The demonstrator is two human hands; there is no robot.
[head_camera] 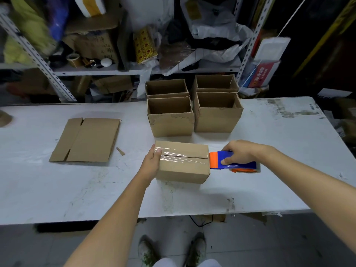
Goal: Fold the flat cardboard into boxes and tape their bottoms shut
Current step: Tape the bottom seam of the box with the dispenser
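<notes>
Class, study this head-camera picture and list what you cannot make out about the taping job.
Left end of the tape on the box: head view, covered by the left hand.
Whether the tape is cut: head view, hidden by the tape dispenser in the right hand.
Undersides of the four open boxes: head view, against the table.
Print on shelf packets: blurred.

Both bare forearms reach from the near edge toward the middle. The left arm rises from the near left, wrist straight. The left hand (151, 161) holds the left end of a cardboard box (185, 166), thumb hooked over its top edge, with the fingers against the end face and mostly hidden. The right arm comes in from the right, slanting left and far, wrist slightly bent. The right hand (241, 152) grips a tape dispenser (221, 160), fingers curled over its top, thumb pressed along its near side.
</notes>
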